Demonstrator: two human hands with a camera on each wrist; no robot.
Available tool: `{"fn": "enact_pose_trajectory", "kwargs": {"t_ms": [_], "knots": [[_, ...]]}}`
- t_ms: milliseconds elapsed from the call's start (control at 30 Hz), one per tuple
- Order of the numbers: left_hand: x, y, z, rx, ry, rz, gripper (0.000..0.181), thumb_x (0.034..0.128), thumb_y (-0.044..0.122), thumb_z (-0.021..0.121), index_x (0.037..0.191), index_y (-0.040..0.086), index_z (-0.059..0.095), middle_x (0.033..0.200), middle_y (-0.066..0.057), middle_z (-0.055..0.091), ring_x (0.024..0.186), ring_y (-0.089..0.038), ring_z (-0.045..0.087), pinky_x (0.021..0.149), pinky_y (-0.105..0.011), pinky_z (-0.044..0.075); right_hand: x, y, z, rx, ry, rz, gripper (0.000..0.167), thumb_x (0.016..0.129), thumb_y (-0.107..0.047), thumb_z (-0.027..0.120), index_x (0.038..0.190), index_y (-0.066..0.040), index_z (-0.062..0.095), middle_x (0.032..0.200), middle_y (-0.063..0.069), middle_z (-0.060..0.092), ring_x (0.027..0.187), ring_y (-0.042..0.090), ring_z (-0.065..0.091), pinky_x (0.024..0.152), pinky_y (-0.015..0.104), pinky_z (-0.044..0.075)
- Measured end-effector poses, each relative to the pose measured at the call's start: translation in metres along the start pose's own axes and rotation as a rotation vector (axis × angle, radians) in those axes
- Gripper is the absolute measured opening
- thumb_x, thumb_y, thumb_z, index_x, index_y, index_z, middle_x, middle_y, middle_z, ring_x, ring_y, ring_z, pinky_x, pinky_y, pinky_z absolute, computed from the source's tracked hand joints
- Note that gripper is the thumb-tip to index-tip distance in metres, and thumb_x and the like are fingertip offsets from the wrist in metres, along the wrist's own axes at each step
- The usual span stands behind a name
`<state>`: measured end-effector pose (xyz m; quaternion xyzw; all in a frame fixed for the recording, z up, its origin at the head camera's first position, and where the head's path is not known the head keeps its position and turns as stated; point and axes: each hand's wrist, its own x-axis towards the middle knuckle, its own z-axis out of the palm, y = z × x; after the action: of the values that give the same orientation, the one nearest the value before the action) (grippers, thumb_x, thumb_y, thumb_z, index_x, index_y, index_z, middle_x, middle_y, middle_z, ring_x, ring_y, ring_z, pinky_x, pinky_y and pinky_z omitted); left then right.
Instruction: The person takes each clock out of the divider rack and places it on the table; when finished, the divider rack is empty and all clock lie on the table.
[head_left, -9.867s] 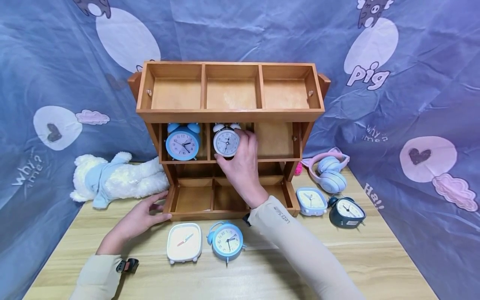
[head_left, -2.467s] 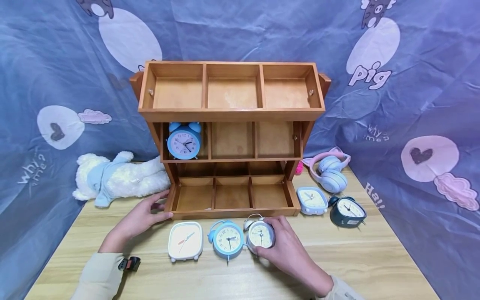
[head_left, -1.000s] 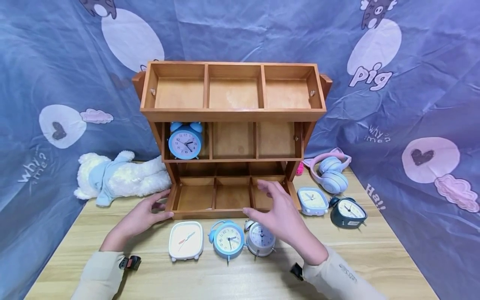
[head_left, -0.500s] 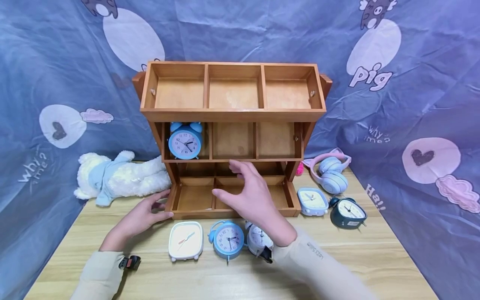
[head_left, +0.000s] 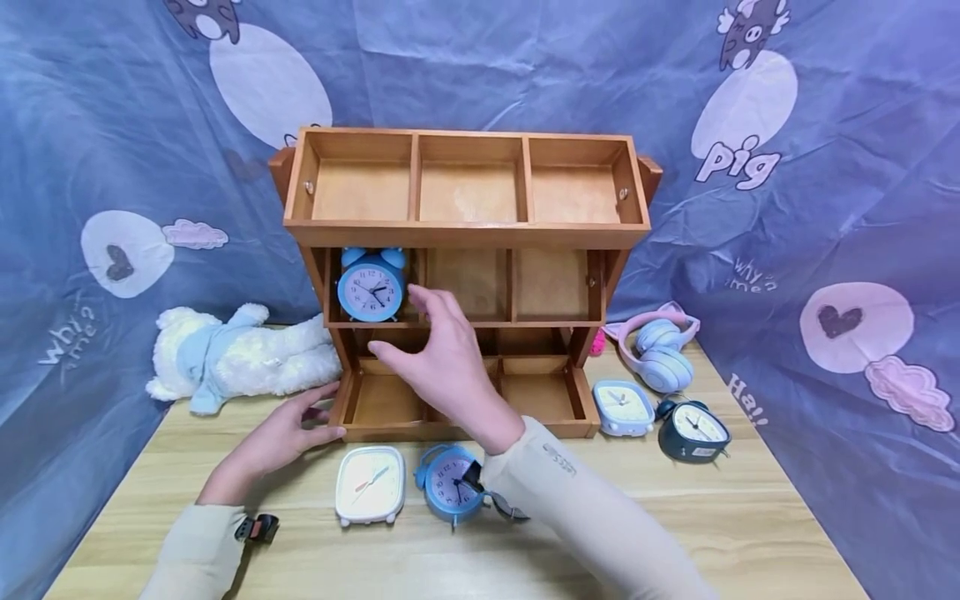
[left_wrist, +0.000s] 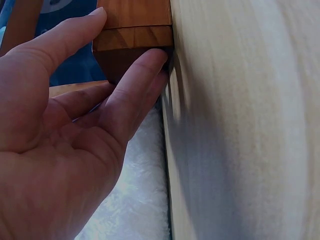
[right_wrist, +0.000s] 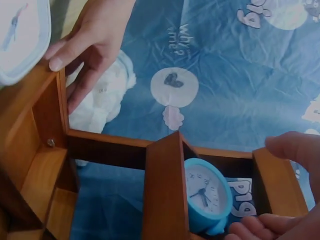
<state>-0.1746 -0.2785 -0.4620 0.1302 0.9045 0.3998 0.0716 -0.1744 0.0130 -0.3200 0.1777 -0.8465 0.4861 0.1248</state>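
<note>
A blue twin-bell alarm clock (head_left: 371, 287) stands in the left compartment of the middle tier of a wooden shelf (head_left: 465, 235). Just right of and below it is my right hand (head_left: 450, 358), thumb and fingers spread with nothing between them. The right wrist view shows that hand (right_wrist: 285, 200) beside the blue clock (right_wrist: 207, 192), apparently not gripping it. My left hand (head_left: 288, 429) rests against the shelf's lower left front corner; in the left wrist view its thumb and fairly straight fingers touch the wood (left_wrist: 135, 37). My right sleeve mostly hides the white-grey alarm clock (head_left: 510, 507) on the table.
A white square clock (head_left: 370, 485) and another blue alarm clock (head_left: 452, 483) stand before the shelf. On the right are a light-blue square clock (head_left: 624, 408), a dark green clock (head_left: 693, 431) and headphones (head_left: 660, 346). A white plush bear (head_left: 240, 354) lies on the left.
My right hand took the white-grey alarm clock from the middle compartment, set it on the table and let go. Since then it has moved up and left to the blue clock. My left hand stayed put.
</note>
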Motion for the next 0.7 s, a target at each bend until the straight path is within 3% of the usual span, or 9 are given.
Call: {"fn": "enact_pose_trajectory", "kwargs": {"t_ms": [167,400,533,700], "knots": [[-0.001,-0.001,0.0,-0.005,0.0,0.002,0.081,0.1039,0.025,0.083,0.168,-0.005,0.043,0.167,-0.031,0.053,0.132,-0.044,0.07,0.092,-0.029,0.06,0.019,-0.003,0.018,-0.054,0.038,-0.137,0.085,0.093,-0.033,0.093,0.162,-0.005,0.052,0.158,0.011,0.057,0.146,0.027,0.059,0.123,0.044,0.052],[0.0,0.0,-0.001,-0.007,0.004,0.004,0.081,0.104,0.027,0.083,0.168,-0.005,0.044,0.169,-0.029,0.052,0.133,-0.043,0.07,0.098,-0.036,0.06,0.044,0.007,0.045,-0.163,0.201,-0.345,0.082,0.09,-0.028,0.095,0.156,0.0,0.055,0.151,0.017,0.061,0.137,0.03,0.063,0.119,0.039,0.054],[-0.001,0.0,0.0,-0.003,-0.002,0.002,0.08,0.1043,0.026,0.082,0.167,-0.006,0.044,0.168,-0.03,0.052,0.132,-0.044,0.07,0.098,-0.038,0.061,0.052,0.015,0.059,-0.247,0.3,-0.413,0.08,0.088,-0.03,0.097,0.152,0.001,0.058,0.147,0.018,0.064,0.137,0.032,0.064,0.12,0.039,0.053],[-0.001,-0.001,0.0,-0.001,0.002,0.003,0.081,0.1045,0.025,0.082,0.168,-0.006,0.043,0.169,-0.03,0.052,0.132,-0.044,0.07,0.097,-0.039,0.061,0.06,0.017,0.071,-0.355,0.367,-0.453,0.081,0.088,-0.035,0.097,0.15,0.001,0.06,0.145,0.017,0.067,0.139,0.032,0.064,0.12,0.042,0.053]]}}
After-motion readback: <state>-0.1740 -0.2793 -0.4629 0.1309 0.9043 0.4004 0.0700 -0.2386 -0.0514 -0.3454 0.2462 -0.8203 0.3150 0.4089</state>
